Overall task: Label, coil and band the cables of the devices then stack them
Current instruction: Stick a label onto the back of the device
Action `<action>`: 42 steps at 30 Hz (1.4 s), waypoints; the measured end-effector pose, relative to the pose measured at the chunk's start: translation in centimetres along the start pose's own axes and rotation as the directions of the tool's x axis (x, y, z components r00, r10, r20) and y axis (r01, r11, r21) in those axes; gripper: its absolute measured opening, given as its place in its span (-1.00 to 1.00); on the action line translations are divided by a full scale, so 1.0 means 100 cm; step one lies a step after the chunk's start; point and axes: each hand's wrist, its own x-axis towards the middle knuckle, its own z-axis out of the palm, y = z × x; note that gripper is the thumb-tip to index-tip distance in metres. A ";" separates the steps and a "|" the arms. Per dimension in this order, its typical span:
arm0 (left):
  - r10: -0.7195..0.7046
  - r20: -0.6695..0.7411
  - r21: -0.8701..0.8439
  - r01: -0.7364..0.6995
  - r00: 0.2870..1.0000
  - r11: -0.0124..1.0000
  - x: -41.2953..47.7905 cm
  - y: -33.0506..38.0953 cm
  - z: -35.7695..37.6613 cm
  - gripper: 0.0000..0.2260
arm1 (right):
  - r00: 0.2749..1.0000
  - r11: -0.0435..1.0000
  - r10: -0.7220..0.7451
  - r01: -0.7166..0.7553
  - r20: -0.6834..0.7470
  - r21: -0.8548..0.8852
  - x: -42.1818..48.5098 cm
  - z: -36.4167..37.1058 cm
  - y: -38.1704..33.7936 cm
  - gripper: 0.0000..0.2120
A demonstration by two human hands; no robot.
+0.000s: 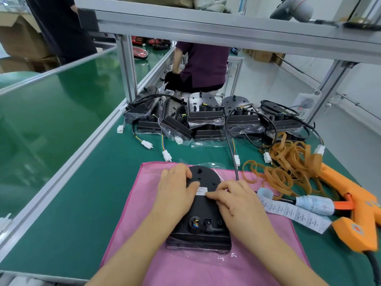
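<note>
1. A black device [203,205] lies back-side up at lower centre of the frame, on a pink cloth [132,205] spread over the green worktop [82,195]; clear plastic wrap shows under its near edge.
2. A small white label [201,191] sits across the device's back, between the two hands.
3. The left hand [175,190] rests flat on the device's left side, fingers spread and not clenched, thumb touching the label's left end.
4. The right hand [235,201] lies on the right side, fingertips pressing down on the label's right end; it grips nothing.
5. The device's grey cable [232,145] runs from beside the right hand up toward the centre of the frame.
6. To the right, a strip of printed labels [296,215] trails from a roll [315,204] on the worktop.
7. Above that lies a loose heap of tan rubber bands [288,162].
8. An orange tool [354,207] lies at the right edge.
9. Across the middle of the frame, a pile of similar black devices [208,118] in plastic bags, with white connectors [147,144] on loose wires.
10. Beyond, at upper centre, a person in a purple top [204,65] behind the aluminium frame [127,67].
</note>
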 end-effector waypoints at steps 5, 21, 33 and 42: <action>-0.055 -0.041 -0.109 0.050 0.998 0.993 -0.007 -0.007 -0.014 -0.94 | 0.961 0.951 0.272 -0.277 0.052 0.139 -0.019 -0.016 0.009 -0.91; -0.345 0.344 0.057 0.348 0.873 0.936 -0.042 -0.013 -0.034 -0.62 | 0.783 0.408 0.528 -0.573 0.328 0.711 -0.039 -0.015 -0.001 -0.86; -0.345 0.424 -0.199 0.458 0.837 0.866 -0.035 -0.006 -0.030 -0.70 | 0.808 0.310 0.505 -0.499 0.304 0.809 -0.027 -0.005 -0.008 -0.98; -0.284 0.560 -0.636 0.624 0.778 0.455 -0.041 0.006 -0.032 -0.68 | 0.857 0.240 0.449 -0.387 0.252 0.890 -0.025 -0.020 -0.007 -0.94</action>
